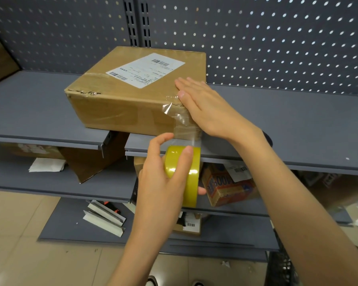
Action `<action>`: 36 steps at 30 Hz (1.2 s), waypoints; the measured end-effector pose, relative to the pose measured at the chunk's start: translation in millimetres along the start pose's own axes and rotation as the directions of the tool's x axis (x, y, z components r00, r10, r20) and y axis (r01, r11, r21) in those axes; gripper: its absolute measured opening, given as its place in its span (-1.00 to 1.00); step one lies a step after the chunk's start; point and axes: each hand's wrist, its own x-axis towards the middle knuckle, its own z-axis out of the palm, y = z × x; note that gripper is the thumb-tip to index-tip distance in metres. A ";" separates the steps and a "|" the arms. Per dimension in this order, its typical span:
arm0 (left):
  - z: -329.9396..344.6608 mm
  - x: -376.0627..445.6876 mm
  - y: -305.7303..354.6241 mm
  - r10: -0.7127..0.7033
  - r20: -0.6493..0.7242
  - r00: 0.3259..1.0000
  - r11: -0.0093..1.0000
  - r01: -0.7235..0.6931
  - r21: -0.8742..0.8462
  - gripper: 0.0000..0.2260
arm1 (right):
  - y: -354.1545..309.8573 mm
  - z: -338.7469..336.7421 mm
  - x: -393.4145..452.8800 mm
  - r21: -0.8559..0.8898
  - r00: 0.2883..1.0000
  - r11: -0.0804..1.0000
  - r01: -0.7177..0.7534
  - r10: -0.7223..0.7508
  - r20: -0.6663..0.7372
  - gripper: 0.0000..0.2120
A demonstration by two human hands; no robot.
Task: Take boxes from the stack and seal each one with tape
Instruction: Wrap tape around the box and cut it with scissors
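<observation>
Grey metal shelf (39,104) against pegboard (277,42); cardboard box (120,100) on top, label up. Right hand (203,106) open and flat, pressed on the box's near corner over clear tape (181,120). Left hand (161,176) closed around yellow tape roll (187,172), just below the shelf edge.

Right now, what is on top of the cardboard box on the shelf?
A white shipping label, clear tape and the flat right hand lie on the cardboard box. The corner under the hand is hidden.
</observation>
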 end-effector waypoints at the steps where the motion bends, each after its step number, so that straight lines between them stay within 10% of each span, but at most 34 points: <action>1: -0.2 0.6 -0.3 -0.010 0.005 1.000 1.000 0.010 -0.005 -0.72 | 0.0 0.3 -0.4 0.004 1.000 1.000 -0.001 0.001 -0.001 -0.55; 20: -9.9 15.5 5.4 -0.084 0.093 0.992 0.984 0.097 -0.149 -0.80 | 1.5 6.0 -0.5 0.029 0.999 1.000 0.002 -0.001 -0.054 -0.56; 23: -10.5 14.3 6.0 -0.077 0.061 0.995 0.986 0.085 -0.146 -0.79 | -3.7 -1.1 -5.1 0.375 0.996 0.927 -0.017 0.048 -0.073 -0.58; 26: -9.2 13.8 6.5 -0.074 0.046 0.996 0.987 0.079 -0.136 -0.81 | 4.5 -11.7 -17.8 0.777 0.946 0.629 0.024 0.237 -0.221 -0.66; 30: -7.5 13.2 6.2 -0.076 0.037 0.996 0.988 0.080 -0.131 -0.80 | 39.9 -9.0 -42.6 0.384 0.830 0.880 -0.280 0.423 -0.364 -0.80; 36: -4.4 11.0 5.1 -0.078 0.011 0.997 0.989 0.079 -0.121 -0.76 | 48.1 -3.8 -68.4 -0.090 0.854 0.864 -0.496 0.466 -0.232 -0.75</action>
